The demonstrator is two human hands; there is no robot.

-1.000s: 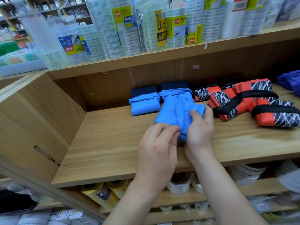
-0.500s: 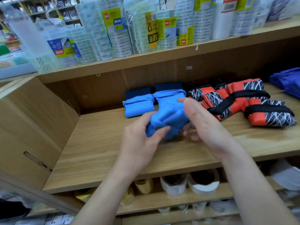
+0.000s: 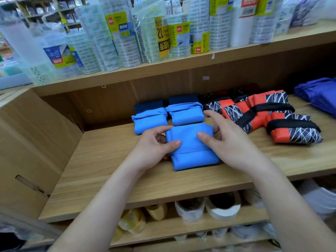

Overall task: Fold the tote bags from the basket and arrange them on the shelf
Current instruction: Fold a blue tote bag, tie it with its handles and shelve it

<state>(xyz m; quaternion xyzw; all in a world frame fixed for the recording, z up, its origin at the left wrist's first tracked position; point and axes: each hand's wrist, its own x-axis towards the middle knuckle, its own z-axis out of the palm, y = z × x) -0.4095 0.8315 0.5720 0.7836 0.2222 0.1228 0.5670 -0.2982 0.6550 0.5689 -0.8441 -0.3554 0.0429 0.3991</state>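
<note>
Lying flat at the front middle of the wooden shelf (image 3: pixel 109 160): folded blue tote bag (image 3: pixel 192 153). Gripped along one side by the left hand (image 3: pixel 154 144), thumb curled onto the top and fingers tucked at the edge. Pinched along the other side by the right hand (image 3: pixel 232 142), thumb pressing on top, fingers spread behind. Farther back on the shelf, another folded blue bag (image 3: pixel 187 117); toward the shelf's right end, orange-and-black bags (image 3: pixel 272 120).

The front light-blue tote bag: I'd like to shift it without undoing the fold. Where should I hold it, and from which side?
Probably pinch the tote bag at its left and right edges, coming from above, thumbs on top near the wrapped strap. It lies flat on the shelf, and that strap binds the fold.
</note>
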